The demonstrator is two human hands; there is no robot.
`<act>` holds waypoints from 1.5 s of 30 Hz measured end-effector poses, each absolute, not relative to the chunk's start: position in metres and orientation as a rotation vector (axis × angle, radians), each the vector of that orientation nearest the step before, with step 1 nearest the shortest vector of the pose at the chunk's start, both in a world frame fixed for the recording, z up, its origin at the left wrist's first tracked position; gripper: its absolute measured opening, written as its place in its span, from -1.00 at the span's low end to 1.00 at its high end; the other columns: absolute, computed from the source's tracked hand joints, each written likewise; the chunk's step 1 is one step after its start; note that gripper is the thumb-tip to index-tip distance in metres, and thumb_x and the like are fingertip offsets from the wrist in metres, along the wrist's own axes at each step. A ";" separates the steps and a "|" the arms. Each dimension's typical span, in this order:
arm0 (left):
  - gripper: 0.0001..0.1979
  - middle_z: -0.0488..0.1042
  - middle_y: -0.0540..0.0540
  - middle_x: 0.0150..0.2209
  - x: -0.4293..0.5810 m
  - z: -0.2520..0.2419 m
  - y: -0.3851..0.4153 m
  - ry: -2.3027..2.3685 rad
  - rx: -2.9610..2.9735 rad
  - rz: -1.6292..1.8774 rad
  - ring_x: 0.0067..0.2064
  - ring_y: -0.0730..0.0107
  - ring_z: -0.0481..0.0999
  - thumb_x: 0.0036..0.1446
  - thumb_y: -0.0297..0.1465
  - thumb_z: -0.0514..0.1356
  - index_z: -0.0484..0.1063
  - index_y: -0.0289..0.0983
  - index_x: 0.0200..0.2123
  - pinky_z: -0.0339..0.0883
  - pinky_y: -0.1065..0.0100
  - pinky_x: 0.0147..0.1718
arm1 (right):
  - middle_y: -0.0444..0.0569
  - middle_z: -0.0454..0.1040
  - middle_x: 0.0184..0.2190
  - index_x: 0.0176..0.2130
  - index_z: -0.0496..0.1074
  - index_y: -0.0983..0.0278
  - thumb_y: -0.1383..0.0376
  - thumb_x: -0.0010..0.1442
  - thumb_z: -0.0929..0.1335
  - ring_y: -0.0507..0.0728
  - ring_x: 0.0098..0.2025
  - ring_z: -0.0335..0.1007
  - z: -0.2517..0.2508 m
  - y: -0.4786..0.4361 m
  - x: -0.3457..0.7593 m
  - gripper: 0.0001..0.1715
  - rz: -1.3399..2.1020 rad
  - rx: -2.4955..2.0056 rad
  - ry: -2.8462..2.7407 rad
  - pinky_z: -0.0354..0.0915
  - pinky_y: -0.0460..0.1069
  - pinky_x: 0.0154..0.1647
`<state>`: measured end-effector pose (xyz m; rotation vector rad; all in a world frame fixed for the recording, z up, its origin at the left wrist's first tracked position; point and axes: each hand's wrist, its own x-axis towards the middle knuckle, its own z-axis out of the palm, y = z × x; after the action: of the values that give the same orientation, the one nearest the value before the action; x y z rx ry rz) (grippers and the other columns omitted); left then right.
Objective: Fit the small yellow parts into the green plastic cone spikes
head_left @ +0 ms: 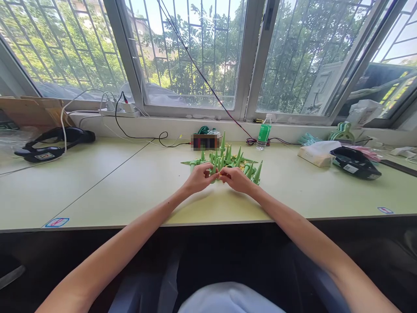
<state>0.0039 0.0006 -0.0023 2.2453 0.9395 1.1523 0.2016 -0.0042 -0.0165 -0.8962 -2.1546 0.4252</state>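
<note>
Many green plastic cone-shaped spikes [229, 154] stand and lie in a cluster on the table, with small yellow bits among them. At the near side of the cluster, my left hand [199, 178] is closed, its fingers around one green spike [214, 168]. My right hand [237, 179] pinches close beside it, the fingertips of both hands almost touching. Something small and yellowish shows at the right fingertips, too small to name. The fingers partly hide the lower end of the held spike.
Behind the cluster sits a dark box with a blurred front [205, 142]. A green-labelled bottle [264, 132] stands near the window. Black headgear [54, 145] lies at left beneath a power strip [120, 111]. At right are a tissue box [315, 155] and more black headgear [355, 163].
</note>
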 end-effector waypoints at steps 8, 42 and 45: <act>-0.64 0.29 0.01 -0.49 0.005 -0.004 0.002 0.990 2.302 1.188 -0.56 0.58 0.15 0.13 -0.14 0.24 0.35 -0.30 -0.52 0.07 0.45 -0.60 | -0.16 0.43 -0.49 -0.32 0.46 0.30 0.28 0.22 0.40 -0.03 -0.50 0.19 -0.016 -0.004 0.201 -0.89 0.420 -0.940 -2.162 0.11 -0.11 -0.40; -0.71 0.30 0.02 -0.50 0.004 -0.004 0.002 1.001 2.370 1.139 -0.55 0.56 0.16 0.13 -0.21 0.25 0.40 -0.29 -0.50 0.10 0.43 -0.57 | -0.10 0.50 -0.52 -0.40 0.50 0.32 0.33 0.33 0.28 0.00 -0.48 0.34 -0.016 -0.003 0.202 -0.70 0.447 -0.891 -2.338 0.18 -0.10 -0.34; -0.72 0.31 0.01 -0.49 0.004 -0.004 0.002 1.015 2.365 1.139 -0.55 0.56 0.16 0.13 -0.22 0.24 0.40 -0.29 -0.49 0.11 0.43 -0.57 | -0.09 0.52 -0.50 -0.33 0.50 0.31 0.31 0.33 0.28 0.01 -0.47 0.36 -0.015 -0.003 0.202 -0.75 0.448 -0.903 -2.330 0.20 -0.09 -0.33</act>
<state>0.0035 0.0020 -0.0042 2.3652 1.0149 1.1394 0.2023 -0.0033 -0.0152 -0.9028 -2.3303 0.4483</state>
